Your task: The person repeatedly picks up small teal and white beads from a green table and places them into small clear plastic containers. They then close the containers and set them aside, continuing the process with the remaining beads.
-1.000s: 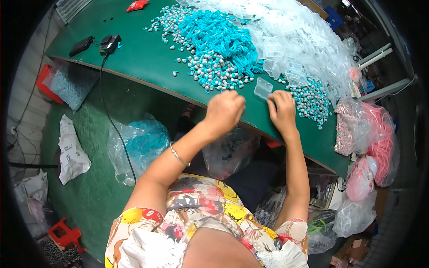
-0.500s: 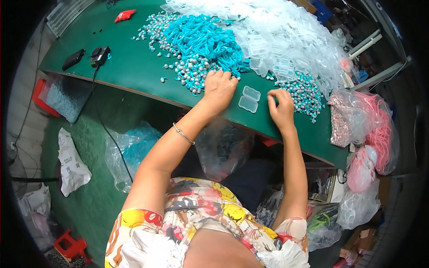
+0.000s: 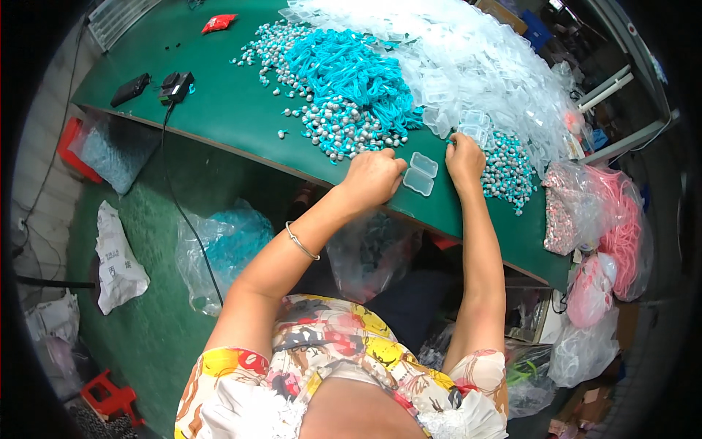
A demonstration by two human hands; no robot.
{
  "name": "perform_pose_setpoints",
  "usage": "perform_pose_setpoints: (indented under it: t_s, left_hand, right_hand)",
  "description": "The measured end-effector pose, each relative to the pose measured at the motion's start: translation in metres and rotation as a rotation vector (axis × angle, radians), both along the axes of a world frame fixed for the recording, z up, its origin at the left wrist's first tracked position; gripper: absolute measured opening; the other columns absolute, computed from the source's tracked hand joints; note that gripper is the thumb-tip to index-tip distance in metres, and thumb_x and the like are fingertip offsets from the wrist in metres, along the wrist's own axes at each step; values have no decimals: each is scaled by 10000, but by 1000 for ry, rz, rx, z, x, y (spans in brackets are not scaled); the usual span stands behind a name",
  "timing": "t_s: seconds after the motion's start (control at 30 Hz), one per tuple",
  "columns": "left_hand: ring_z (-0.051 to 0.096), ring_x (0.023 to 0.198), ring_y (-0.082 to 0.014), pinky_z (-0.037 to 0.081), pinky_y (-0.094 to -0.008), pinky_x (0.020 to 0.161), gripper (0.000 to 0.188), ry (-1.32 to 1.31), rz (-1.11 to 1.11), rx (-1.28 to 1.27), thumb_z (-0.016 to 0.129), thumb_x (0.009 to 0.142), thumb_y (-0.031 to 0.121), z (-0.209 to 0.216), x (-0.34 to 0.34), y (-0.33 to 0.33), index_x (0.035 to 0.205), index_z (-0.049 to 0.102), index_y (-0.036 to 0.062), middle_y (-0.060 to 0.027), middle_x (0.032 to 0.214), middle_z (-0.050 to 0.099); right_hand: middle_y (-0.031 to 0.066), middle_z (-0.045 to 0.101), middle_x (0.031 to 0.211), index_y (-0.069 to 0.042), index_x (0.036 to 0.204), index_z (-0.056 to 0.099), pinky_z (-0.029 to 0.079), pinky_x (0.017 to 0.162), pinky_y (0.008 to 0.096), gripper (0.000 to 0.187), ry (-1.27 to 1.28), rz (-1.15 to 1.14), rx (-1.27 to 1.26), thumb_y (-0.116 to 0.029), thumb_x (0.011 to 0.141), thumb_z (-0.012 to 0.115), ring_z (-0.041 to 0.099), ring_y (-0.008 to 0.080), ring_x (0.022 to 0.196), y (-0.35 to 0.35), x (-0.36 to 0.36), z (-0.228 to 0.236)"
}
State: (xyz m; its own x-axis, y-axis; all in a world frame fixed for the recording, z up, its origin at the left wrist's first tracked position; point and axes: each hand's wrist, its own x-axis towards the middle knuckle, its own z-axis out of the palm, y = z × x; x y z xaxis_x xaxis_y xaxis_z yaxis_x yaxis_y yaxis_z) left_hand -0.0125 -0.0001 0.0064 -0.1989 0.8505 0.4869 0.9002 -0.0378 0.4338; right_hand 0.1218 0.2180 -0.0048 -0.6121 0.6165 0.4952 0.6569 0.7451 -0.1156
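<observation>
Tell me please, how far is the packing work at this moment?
Done: nothing packed shows on the green table. In hand: an open clear plastic case lies empty between the left hand and right hand. Left: the heap of turquoise earphones and the big pile of clear cases.

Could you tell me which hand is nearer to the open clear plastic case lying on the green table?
The left. The left hand rests right beside the open clear plastic case, seemingly touching its left edge; the right hand sits slightly apart on its right.
</observation>
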Motion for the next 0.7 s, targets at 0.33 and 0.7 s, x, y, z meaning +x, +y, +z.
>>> perform_pose_setpoints:
  t_s: [0.33, 0.7]
  left_hand:
    - [682, 798, -341, 528, -432, 691, 112, -381, -128, 118, 701, 815, 70, -6, 7, 10, 923, 684, 45, -150, 861, 689]
    - [616, 942, -323, 508, -433, 776, 224, -208, -112, 60, 742, 787, 140, -18, 10, 17, 1001, 707, 84, -114, 995, 591]
  right_hand:
    - [65, 653, 814, -55, 950, 714, 476, 579, 281, 157, 310, 302, -498, -44, 794, 708, 574, 132, 622, -94, 48, 28]
    - [36, 648, 890, -117, 908, 723, 421, 822, 416, 94, 127, 341, -225, -105, 816, 707, 617, 247, 893, -106, 40, 12]
